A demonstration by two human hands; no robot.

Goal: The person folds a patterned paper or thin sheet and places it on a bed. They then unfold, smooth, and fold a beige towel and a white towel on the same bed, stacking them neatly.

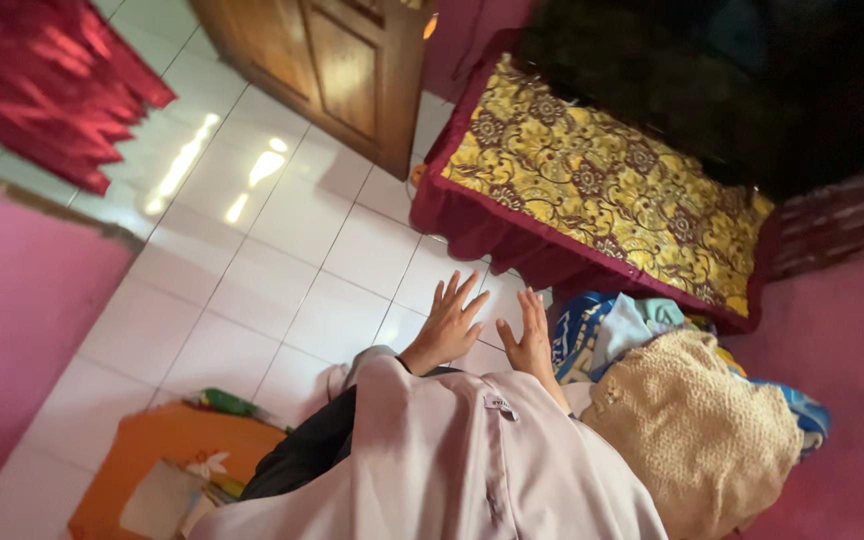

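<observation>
A glossy white tiled floor [282,250] spreads beneath a low mattress in a yellow floral cover with a maroon frill [592,190]. Beside it lies a heap of soft clothes, topped by a beige knitted, nubbly garment [697,425] over blue cloth [592,330]. The left hand [449,325] hovers flat over the tiles, fingers spread, gripping nothing. The right hand [532,340], likewise open and empty, sits just beside the heap's left edge.

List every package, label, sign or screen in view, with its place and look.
Small label: sewn on the pale pink garment below the right hand; rectangular, whitish with dark marks.
Flat packet: on the orange surface at lower left; pale, squarish, blurred.
No signs or screens.
</observation>
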